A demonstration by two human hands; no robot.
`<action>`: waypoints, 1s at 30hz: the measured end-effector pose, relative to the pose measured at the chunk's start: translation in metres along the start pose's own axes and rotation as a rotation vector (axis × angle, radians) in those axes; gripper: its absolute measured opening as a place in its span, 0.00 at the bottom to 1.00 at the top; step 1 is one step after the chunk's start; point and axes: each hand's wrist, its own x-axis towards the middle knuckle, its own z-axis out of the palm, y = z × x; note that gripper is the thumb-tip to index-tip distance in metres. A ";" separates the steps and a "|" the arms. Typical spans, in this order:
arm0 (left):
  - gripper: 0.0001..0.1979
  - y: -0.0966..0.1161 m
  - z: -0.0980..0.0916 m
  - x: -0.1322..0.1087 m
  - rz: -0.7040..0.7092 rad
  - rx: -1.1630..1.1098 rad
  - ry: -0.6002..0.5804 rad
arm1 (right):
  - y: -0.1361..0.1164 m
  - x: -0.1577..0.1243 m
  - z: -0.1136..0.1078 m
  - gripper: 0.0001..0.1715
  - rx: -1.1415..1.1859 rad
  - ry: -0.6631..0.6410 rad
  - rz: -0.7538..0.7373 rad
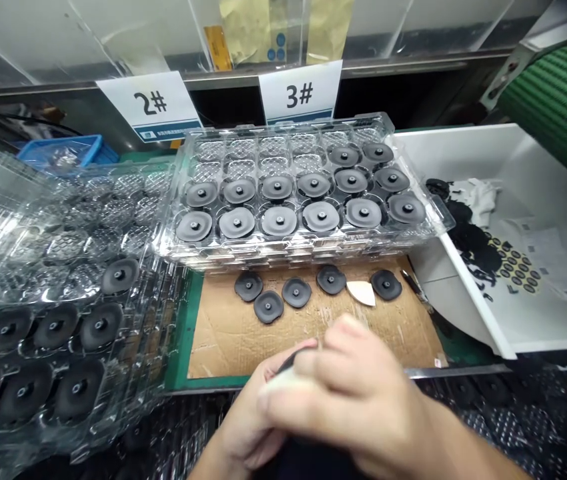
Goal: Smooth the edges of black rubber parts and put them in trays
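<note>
My left hand is closed around a dark part, of which only a black rim shows; it looks like one of the black discs. Over it, my right hand is curled with fingers pinched together, slightly blurred. A pale edge shows under the right fingers, but what they hold is hidden. Beyond the hands, several loose black discs with a central stud, one of them a black disc, lie on a cardboard sheet. Between two discs lies a cream-coloured wedge-shaped piece.
A stack of clear trays, its top one partly filled with black discs, stands behind the cardboard. More clear trays are at left. At right are a white bin with scraps and a pen-like tool. Signs hang behind.
</note>
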 end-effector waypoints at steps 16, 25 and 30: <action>0.24 -0.009 -0.020 -0.005 0.085 -0.182 -0.296 | 0.078 -0.084 0.102 0.14 0.176 0.493 0.667; 0.54 -0.016 -0.010 0.007 0.802 1.127 -0.207 | 0.050 -0.094 0.074 0.11 0.305 0.448 0.644; 0.54 -0.016 -0.005 0.004 0.824 1.200 -0.208 | 0.036 -0.098 0.048 0.09 0.474 0.525 0.639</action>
